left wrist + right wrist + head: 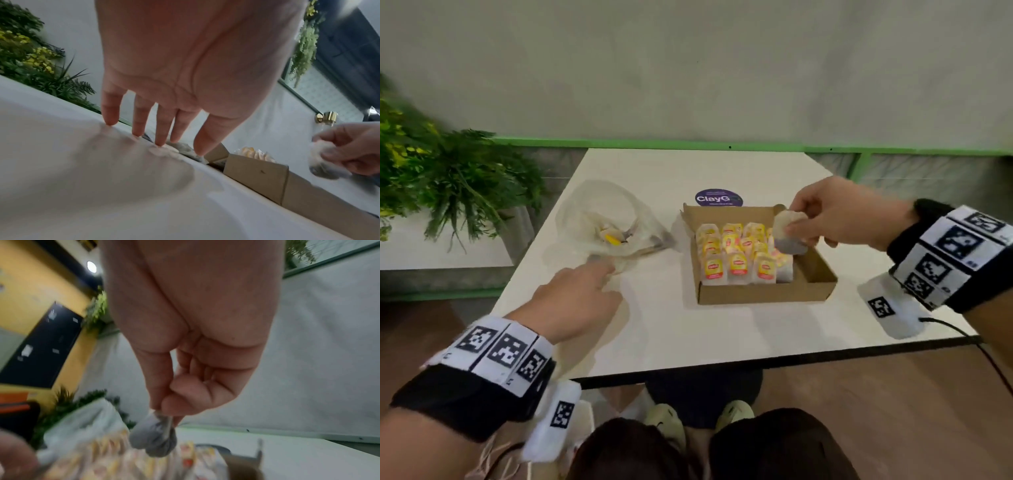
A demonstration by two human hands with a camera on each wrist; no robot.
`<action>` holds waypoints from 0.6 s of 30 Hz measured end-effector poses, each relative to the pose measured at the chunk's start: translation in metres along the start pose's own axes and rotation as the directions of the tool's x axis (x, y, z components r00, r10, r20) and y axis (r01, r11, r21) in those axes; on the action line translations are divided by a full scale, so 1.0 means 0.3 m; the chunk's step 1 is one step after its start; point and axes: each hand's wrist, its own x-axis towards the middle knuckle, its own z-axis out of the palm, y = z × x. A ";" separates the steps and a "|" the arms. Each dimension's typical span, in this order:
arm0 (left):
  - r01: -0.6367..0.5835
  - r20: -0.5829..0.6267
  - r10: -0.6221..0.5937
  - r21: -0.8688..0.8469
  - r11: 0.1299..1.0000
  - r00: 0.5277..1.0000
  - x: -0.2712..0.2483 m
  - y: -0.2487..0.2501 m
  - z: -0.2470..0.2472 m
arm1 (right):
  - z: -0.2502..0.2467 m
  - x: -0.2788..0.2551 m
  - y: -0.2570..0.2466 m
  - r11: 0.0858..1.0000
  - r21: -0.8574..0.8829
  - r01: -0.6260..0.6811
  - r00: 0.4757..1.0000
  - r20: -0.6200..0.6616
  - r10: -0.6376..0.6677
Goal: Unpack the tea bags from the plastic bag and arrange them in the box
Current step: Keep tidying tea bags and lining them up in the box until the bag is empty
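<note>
A brown cardboard box sits mid-table, holding several yellow-labelled tea bags standing in rows. My right hand hovers over the box's right side and pinches one tea bag by its top; the same tea bag hangs below the fingers in the right wrist view. A clear plastic bag with a few tea bags left inside lies to the left of the box. My left hand is flat, its straight fingers pressing the table and the bag's near edge.
A round purple sticker lies behind the box. Green plants stand off the table's left. The white table's dark front edge runs close to my knees. A black cable trails at the right front corner.
</note>
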 end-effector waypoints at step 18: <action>0.036 -0.205 0.066 0.459 0.888 0.977 0.011 0.097 0.008 | 0.147 0.079 0.107 0.952 -0.259 -0.163 0.950 0.218 0.222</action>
